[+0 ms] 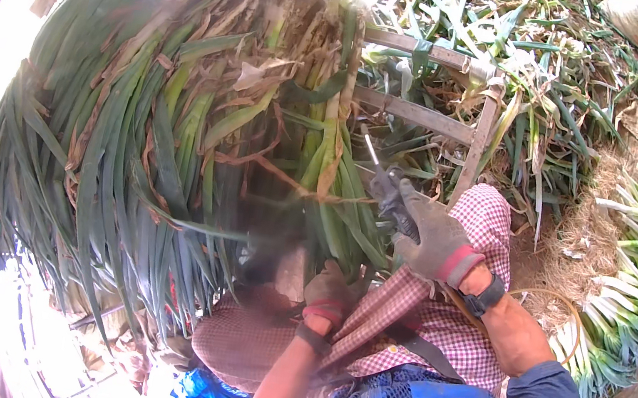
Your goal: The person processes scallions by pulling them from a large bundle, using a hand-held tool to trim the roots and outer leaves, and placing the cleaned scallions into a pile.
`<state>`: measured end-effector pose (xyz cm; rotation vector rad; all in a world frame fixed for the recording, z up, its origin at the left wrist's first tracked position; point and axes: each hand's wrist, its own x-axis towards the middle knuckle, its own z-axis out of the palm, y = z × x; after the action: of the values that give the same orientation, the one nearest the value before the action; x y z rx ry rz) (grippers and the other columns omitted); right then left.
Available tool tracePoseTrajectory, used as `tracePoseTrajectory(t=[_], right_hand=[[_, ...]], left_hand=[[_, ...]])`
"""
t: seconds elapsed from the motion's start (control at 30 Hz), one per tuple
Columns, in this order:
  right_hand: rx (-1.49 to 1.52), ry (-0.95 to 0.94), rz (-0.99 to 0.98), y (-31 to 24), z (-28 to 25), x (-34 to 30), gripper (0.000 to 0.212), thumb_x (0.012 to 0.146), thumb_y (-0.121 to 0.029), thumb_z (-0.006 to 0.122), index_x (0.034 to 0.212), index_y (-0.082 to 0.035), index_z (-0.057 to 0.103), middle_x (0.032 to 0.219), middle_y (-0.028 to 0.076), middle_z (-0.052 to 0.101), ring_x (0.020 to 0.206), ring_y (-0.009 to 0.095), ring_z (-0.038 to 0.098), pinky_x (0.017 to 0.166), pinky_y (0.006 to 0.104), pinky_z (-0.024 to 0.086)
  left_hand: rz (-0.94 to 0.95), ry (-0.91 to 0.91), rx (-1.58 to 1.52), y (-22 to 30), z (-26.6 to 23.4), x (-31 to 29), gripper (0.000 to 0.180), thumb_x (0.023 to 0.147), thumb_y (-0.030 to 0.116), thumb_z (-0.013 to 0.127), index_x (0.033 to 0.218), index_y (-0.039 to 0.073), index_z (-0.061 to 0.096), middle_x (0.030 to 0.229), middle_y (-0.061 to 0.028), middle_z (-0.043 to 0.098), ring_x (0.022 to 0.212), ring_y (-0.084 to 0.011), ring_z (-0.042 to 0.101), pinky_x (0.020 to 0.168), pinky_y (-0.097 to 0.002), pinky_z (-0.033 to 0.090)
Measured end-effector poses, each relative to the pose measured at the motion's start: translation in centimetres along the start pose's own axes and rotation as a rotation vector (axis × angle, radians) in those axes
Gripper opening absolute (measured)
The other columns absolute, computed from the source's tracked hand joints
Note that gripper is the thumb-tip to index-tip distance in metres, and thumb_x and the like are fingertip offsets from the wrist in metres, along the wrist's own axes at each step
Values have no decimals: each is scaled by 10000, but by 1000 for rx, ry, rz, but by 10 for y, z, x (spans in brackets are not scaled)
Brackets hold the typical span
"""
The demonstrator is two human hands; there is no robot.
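My right hand (432,237), in a grey glove with a red cuff, is closed round the dark handle of an air blow gun (395,199). Its thin metal nozzle points up and left toward the pale stalks of green onions (330,146) at the edge of the big pile. Lower down, my left hand (331,290), also gloved, is closed at the leafy lower end of those green onions. Leaves and shadow partly hide its fingers. A thin yellowish hose (546,293) loops out beside my right forearm.
A large heap of green onions (122,115) fills the left side. Behind my right hand stands a wooden frame (476,141), with loose leaves and trimmings (542,76) piled around it. Cleaned green onions (614,299) lie in a row at the right. Checked cloth (489,219) covers my lap.
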<state>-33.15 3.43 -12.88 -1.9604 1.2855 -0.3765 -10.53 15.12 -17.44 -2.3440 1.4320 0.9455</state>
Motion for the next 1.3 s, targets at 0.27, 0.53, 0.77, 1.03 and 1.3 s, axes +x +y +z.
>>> tracePoseTrajectory(t=[0.27,0.53,0.77,1.03,1.3], right_hand=[[-19,36,28,-7,8,8,861,939,-345,741,1687,-85,401,1223,321,701,1124,489,720,996,543,575],[-65,-163,90,-37,21,42,644,938,-349,737,1480,-40,578,1183,306,714,1121,481,729,988,551,579],[-163,-86,183,-24,7,132,740,927,-303,729,1589,-87,479,1111,284,742,1040,481,736,924,561,591],[-247,19,170,-3,-22,244,722,937,-262,711,1597,-87,477,1123,318,753,1030,488,749,929,564,596],[-212,-46,111,5,-21,195,834,942,-290,720,1690,-153,378,1105,293,760,1039,477,739,915,560,586]], left_hand=[[179,352,-276,-22,-87,3,525,948,513,818,1111,15,779,1002,-185,822,927,-357,797,857,-459,612],[456,680,-345,12,-126,118,244,962,263,799,1090,55,810,1075,-165,805,964,-340,778,883,-421,602],[234,516,-42,60,-115,184,596,925,540,769,1332,107,725,1383,-196,716,1327,-440,632,1103,-524,518],[132,328,-140,82,-125,204,575,800,426,933,1195,72,711,1164,-223,790,1121,-428,753,963,-525,605],[191,287,-268,66,-117,163,553,800,364,935,1218,74,718,1065,-207,806,1025,-423,774,881,-507,600]])
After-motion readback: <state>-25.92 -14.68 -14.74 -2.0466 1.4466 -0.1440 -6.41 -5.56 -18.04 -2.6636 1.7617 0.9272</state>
